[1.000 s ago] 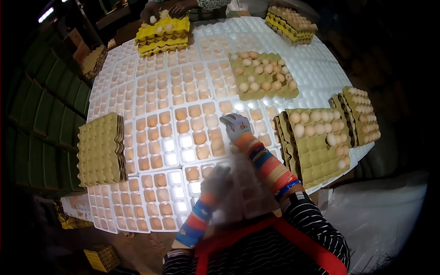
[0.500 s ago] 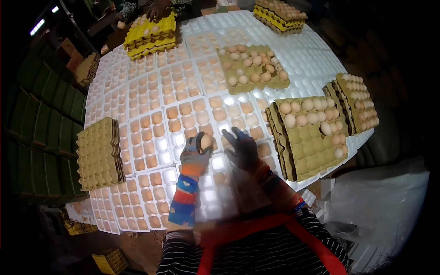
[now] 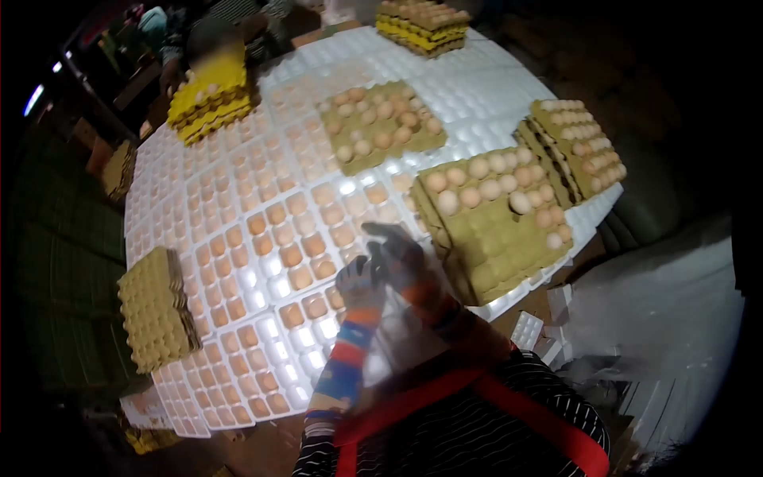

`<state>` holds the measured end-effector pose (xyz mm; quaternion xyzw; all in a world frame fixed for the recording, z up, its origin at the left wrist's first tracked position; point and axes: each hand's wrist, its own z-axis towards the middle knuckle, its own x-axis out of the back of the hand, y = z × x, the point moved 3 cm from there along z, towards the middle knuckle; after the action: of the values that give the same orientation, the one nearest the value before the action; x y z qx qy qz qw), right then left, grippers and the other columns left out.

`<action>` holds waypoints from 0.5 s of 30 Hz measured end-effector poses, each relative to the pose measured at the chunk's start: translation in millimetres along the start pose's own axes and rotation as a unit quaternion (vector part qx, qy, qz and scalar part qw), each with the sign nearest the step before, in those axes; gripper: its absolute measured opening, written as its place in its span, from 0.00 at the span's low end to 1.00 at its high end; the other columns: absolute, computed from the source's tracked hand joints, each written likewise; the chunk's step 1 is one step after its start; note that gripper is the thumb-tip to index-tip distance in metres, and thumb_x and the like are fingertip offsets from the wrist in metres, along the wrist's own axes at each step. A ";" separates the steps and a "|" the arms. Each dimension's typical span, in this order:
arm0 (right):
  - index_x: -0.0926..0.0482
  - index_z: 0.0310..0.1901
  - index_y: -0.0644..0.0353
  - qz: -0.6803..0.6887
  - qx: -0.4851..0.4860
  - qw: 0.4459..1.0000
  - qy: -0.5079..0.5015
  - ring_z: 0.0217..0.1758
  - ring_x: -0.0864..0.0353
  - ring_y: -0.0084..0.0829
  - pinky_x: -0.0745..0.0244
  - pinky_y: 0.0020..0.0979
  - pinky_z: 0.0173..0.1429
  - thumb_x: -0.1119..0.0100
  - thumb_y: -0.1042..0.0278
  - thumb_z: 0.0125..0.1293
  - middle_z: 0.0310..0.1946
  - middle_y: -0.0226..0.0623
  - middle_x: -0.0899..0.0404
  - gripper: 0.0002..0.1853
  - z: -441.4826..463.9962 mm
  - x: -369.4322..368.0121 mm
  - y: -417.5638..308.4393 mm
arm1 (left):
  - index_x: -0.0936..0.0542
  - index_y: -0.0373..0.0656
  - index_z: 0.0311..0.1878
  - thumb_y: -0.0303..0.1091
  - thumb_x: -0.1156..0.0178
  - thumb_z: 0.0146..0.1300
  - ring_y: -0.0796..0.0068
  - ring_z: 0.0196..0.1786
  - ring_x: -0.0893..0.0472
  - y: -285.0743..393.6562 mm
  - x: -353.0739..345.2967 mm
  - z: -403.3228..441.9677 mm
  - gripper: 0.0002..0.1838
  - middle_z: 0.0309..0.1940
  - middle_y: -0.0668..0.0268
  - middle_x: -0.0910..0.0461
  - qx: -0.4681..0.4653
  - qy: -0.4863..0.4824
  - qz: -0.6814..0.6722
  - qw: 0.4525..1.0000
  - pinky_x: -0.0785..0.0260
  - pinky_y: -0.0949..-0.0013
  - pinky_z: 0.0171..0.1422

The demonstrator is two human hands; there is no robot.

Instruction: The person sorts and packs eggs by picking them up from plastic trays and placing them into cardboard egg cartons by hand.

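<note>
A stack of pulp trays (image 3: 155, 310) leans at the left; a stack of yellow trays (image 3: 211, 115) stands farther back, beside another person; white plastic trays (image 3: 278, 288) spread across the middle, many cells filled with eggs (image 3: 292, 254); the left hand (image 3: 359, 282), gloved, hovers over them, close against the gloved right hand (image 3: 400, 258); both hands' fingers are bent, but whether they grip an egg I cannot tell; a partly filled pulp tray (image 3: 501, 246) lies just right.
</note>
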<state>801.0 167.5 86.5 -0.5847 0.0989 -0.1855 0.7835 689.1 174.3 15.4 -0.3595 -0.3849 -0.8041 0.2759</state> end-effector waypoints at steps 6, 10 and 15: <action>0.22 0.43 0.55 -0.458 0.174 0.871 -0.038 0.43 0.23 0.42 0.26 0.38 0.43 0.37 0.66 0.49 0.41 0.40 0.23 0.17 21.4 191.3 -75.7 | 0.21 0.48 0.47 0.35 0.35 0.47 0.55 0.47 0.25 55.9 26.9 48.0 0.20 0.43 0.60 0.23 -0.031 0.051 -0.181 0.982 0.33 0.56 0.51; 0.24 0.47 0.52 -0.521 0.194 0.813 -0.174 0.45 0.25 0.41 0.28 0.39 0.46 0.36 0.62 0.46 0.43 0.38 0.26 0.22 72.2 223.4 -42.5 | 0.31 0.49 0.62 0.44 0.37 0.49 0.55 0.55 0.28 132.0 13.7 108.4 0.34 0.58 0.54 0.30 -0.063 -0.062 -0.036 0.995 0.35 0.56 0.57; 0.25 0.44 0.53 -0.411 0.060 0.873 -0.256 0.39 0.24 0.36 0.28 0.36 0.41 0.40 0.62 0.51 0.42 0.37 0.26 0.17 115.5 222.9 8.7 | 0.27 0.47 0.50 0.39 0.38 0.49 0.56 0.48 0.22 149.7 -2.7 128.6 0.22 0.51 0.53 0.27 -0.019 -0.133 -0.017 0.991 0.28 0.59 0.48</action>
<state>1048.6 180.6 126.3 -0.5512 -0.3656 -0.3402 0.6684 845.6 197.3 133.5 -0.4624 -0.4084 -0.7607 0.2017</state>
